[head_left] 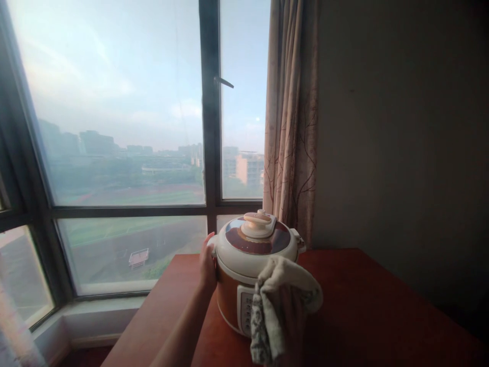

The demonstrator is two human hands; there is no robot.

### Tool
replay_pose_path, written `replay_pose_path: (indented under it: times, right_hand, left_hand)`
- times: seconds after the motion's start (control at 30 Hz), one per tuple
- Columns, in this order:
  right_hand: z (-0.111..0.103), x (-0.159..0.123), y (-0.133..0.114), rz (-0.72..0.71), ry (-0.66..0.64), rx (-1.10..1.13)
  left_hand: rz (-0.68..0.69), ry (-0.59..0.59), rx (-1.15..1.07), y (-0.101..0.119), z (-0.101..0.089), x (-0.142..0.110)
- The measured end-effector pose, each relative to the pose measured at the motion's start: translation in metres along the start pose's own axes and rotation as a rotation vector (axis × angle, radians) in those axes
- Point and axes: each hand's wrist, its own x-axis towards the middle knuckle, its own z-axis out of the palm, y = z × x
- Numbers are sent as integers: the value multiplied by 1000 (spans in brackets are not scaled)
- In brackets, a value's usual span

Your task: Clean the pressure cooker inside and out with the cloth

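Note:
An electric pressure cooker [229, 293] with a cream lid and a brown body stands upright on the reddish table. Its lid handle [257, 220] faces up, and a button panel [246, 308] shows at the front. My left hand [208, 265] grips the cooker's left side, fingers curled at the side handle. In my right hand [292, 311] is a pale cloth [275, 290] with a dark pattern on part of it. The cloth lies against the cooker's front right and covers part of the panel. Most of my right fingers are hidden by it.
The red-brown table [344, 285] reaches to the wall and window. A patterned curtain [290, 127] hangs behind the cooker. Large window panes with dark frames [210, 127] and a handle [224, 82] fill the left, above a white sill [99, 311]. A dark wall is at right.

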Motion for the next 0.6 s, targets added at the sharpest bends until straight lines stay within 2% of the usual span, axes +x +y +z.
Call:
replay_pose_path:
  times: [0.03,0.1,0.17,0.27,0.33,0.4,0.47,0.6]
  right_hand:
    - [-4,17,3,-25,4,-58]
    - [-12,55,12,-140,-61,-14]
    - [-20,94,24,-185,-31,72]
    - [-24,144,42,-94,-16,211]
    - [-24,163,51,-7,-24,296]
    - [-26,169,52,-2,-55,305]
    - [-29,161,46,-93,-101,231]
    - [-39,115,27,-259,-183,50]
  left_hand:
    - [-2,-1,0,-1,-1,0]
    - [-1,-9,-5,-2,-1,1]
    - [4,-16,-10,-2,-2,1]
    - [7,-24,-14,0,-1,-1]
    - [1,-22,-14,1,0,-2]
    - [-2,-11,-16,1,1,-2]
    - [-1,-5,-21,0,1,-2]
    - [12,-23,-41,-3,0,-1]
